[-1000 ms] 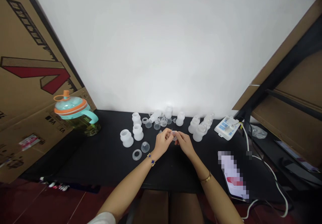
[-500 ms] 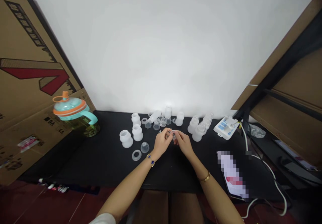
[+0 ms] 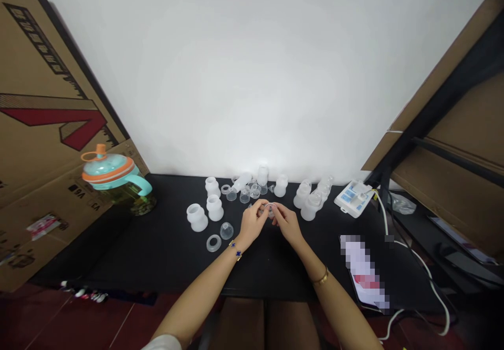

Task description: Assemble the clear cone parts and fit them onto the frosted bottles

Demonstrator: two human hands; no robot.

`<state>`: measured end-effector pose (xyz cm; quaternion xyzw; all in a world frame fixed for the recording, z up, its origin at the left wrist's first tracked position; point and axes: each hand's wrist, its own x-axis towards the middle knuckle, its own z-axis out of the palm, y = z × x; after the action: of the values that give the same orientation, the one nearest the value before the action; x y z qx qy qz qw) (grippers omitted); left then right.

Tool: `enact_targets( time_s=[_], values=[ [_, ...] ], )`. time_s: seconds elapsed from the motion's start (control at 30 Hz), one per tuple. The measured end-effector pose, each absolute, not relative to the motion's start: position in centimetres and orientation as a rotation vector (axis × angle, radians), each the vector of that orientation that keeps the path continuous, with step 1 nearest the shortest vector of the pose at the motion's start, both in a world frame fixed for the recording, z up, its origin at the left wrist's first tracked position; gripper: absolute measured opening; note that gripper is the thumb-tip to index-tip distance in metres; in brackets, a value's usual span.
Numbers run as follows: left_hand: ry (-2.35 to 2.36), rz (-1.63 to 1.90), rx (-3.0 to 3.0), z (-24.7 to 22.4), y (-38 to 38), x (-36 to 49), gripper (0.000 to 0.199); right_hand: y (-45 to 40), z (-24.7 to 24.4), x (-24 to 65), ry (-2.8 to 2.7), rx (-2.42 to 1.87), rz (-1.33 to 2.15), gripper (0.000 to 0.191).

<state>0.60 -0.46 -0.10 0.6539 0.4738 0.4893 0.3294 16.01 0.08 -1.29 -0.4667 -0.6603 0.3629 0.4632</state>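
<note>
Both hands meet above the middle of the black table [image 3: 165, 255]. The left hand [image 3: 251, 223] and right hand [image 3: 287, 223] pinch one small clear part [image 3: 269, 209] between their fingertips — probably a ring or cap, too small to tell. At 12 o'clock from it stand clear cups [image 3: 249, 192]; at 9 o'clock, two white bottles [image 3: 207, 212]; at 8 o'clock, a ring [image 3: 213, 243] beside a dome [image 3: 226, 230]. More bottles [image 3: 311, 198] cluster at 2 o'clock — a white device [image 3: 353, 198] farther out. A jug [image 3: 116, 179] sits far at 9 o'clock.
</note>
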Motion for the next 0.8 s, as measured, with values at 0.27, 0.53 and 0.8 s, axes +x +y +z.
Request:
enact_targets(
  time_s=[0.27, 0.53, 0.8],
  values=[
    [1.142, 1.247, 1.578, -0.36, -0.28, 0.67, 0.036, 0.04, -1.24, 15.96, -1.62, -1.16, 0.862, 0.043],
    [1.098, 1.25, 1.546, -0.42, -0.09, 0.66, 0.035, -0.26, -0.91, 15.84, -1.583, -1.16, 0.867, 0.035],
    [1.096, 1.217, 1.519, -0.46, -0.09, 0.7, 0.031, -0.32, -0.86, 15.73, -1.596, -1.177, 0.847, 0.025]
  ],
)
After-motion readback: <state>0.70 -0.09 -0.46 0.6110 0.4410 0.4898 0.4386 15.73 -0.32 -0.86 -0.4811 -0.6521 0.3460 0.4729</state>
